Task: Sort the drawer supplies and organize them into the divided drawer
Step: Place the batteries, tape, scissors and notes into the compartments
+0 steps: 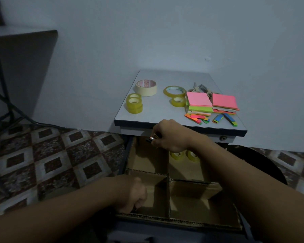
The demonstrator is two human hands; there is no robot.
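Hands: R hand point(167, 135) pinches small dark shiny item point(153, 138) over drawer point(191, 223); L hand point(135, 195) curled in front-left compartment point(156, 202), grip unclear

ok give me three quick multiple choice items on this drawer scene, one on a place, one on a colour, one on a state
1. Where do the clear tape rolls inside the drawer lie?
A far-right compartment
B near-left compartment
C near-right compartment

2. What colour are the top sticky note pads?
A blue
B pink
C white

3. What is the right hand doing?
A lying flat on the cabinet top
B hanging empty
C gripping a small dark object

Answers:
1 A, two rolls sit beyond the cardboard divider, on the right.
2 B, both top sheets are pink.
3 C, its fingers curl round the object.
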